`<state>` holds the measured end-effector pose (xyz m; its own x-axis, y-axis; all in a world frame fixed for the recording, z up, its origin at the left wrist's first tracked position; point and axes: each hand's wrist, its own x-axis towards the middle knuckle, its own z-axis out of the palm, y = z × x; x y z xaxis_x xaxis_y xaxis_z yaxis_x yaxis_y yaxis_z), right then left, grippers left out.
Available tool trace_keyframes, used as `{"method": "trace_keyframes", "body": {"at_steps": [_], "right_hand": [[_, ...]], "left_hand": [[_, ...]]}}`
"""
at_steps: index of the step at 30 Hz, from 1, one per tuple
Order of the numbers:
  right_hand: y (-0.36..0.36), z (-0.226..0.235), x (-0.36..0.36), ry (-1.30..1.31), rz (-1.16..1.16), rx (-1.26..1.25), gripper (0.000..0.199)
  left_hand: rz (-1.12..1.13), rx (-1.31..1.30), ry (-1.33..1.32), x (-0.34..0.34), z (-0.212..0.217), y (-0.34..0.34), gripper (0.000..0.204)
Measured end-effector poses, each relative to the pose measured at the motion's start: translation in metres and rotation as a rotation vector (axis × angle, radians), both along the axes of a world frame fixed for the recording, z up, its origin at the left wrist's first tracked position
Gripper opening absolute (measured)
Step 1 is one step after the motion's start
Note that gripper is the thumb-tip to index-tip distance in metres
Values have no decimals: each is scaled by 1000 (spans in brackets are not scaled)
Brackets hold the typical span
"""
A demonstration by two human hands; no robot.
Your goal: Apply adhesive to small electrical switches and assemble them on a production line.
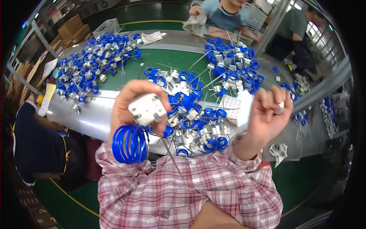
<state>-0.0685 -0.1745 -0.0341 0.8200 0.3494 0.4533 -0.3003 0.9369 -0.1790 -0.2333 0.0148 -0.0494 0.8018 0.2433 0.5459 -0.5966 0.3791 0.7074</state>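
Note:
My left hand (pixel 126 101) is raised over the near side of the bench, its fingers wrapped round a capillary thermostat. The thermostat's white block (pixel 148 109) has small holes and metal contacts facing up. From it a blue coil (pixel 129 145) hangs beside my wrist, and a thin metal rod (pixel 172 156) slants down in front of my shirt. My right hand (pixel 268 114) is held up to the right, fingers curled, closed on a small whitish round piece (pixel 279 108). Between and beyond my hands lies a heap of similar thermostats (pixel 198 124) with blue coils.
More thermostat heaps lie at the far left (pixel 101 57) and far right (pixel 234 66) on the green-topped bench (pixel 160 57). A white sheet with reddish print (pixel 232 108) lies beside my right hand. A crumpled white glove (pixel 278 152) rests at the right. Other people stand opposite and at left.

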Motion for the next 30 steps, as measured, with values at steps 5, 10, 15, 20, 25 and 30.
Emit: {"method": "trace_keyframes", "body": {"at_steps": [5,10,15,20,25,30], "right_hand": [[40,8,-43,-227,-139,-9,30],[46,0,-47,-403,-252,4,31],[56,5,-48,-456,-458,-54,33],[61,2,-45,-500,-451,-114,32],[58,4,-46,-521,-472,-165,30],[58,2,-46,-603,-486,-247,29]], "left_hand": [[-38,-193,9,36,-20,-50,65],[-30,-252,57,44,-20,-61,75],[-36,-286,-7,53,-23,-57,77],[-45,-403,-28,54,-24,-54,80],[-52,-385,-28,57,-27,-55,82],[-42,-392,-44,57,-28,-52,83]]}}
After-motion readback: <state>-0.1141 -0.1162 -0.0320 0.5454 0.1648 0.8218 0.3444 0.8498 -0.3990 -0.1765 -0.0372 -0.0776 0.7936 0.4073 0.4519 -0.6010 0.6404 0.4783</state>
